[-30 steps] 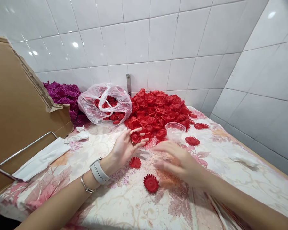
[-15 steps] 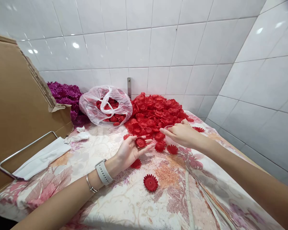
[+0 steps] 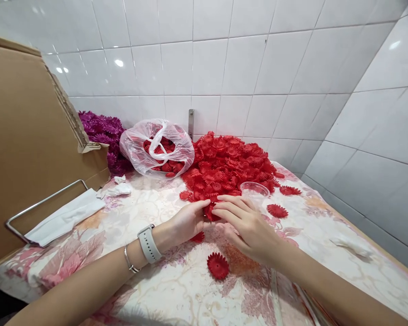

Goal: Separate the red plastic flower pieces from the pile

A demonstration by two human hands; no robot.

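Note:
My left hand (image 3: 187, 222) and my right hand (image 3: 245, 224) meet over the flowered tablecloth (image 3: 177, 280), both pinching the same small red fabric flower (image 3: 211, 212) between their fingertips. A watch and a bracelet sit on the left wrist. A big heap of red flowers (image 3: 229, 165) lies just beyond the hands. A clear plastic cup (image 3: 255, 191) stands right behind my right hand. Loose red flowers lie on the cloth, one (image 3: 218, 266) near the right wrist and another (image 3: 277, 210) to the right of the cup.
A clear plastic bag of red flowers (image 3: 156, 147) sits at the back, with purple flowers (image 3: 100, 131) to its left. A cardboard box (image 3: 27, 136) stands at the left, with a metal wire frame (image 3: 44, 201) and white paper (image 3: 66, 215) beside it. Tiled walls close the back and right.
My right hand came back from the heap by the cup and joined the left hand. The left hand, palm up and open before, now pinches the flower together with the right.

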